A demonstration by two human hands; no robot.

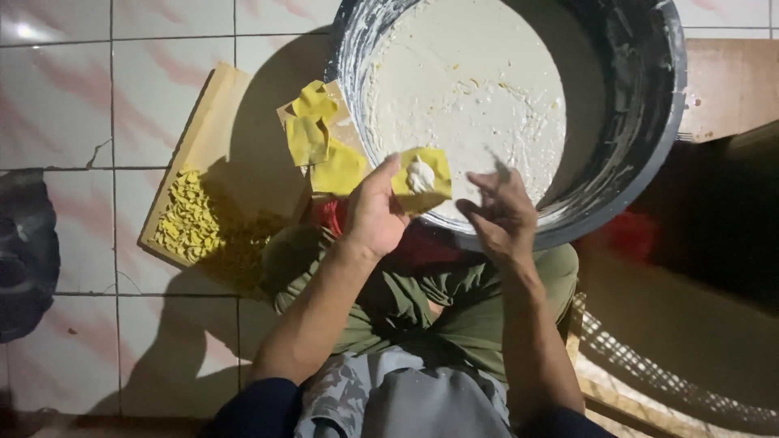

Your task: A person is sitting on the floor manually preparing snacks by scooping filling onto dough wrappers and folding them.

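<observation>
My left hand [375, 212] holds a yellow square wrapper [422, 178] flat on its fingers, with a dab of white filling [420, 173] in the middle. My right hand [501, 212] hovers just right of the wrapper, holding a thin stick whose tip shows blurred near the filling. Both hands are over the near rim of a big dark basin [641, 138] holding pale white paste [471, 89]. A stack of loose yellow wrappers [320, 142] lies to the left of the basin.
A wooden board [213, 122] on the tiled floor carries a heap of folded yellow dumplings [188, 217] at its near left end. My knees in green trousers [454, 300] are under the hands. A dark object [24, 251] sits at the far left.
</observation>
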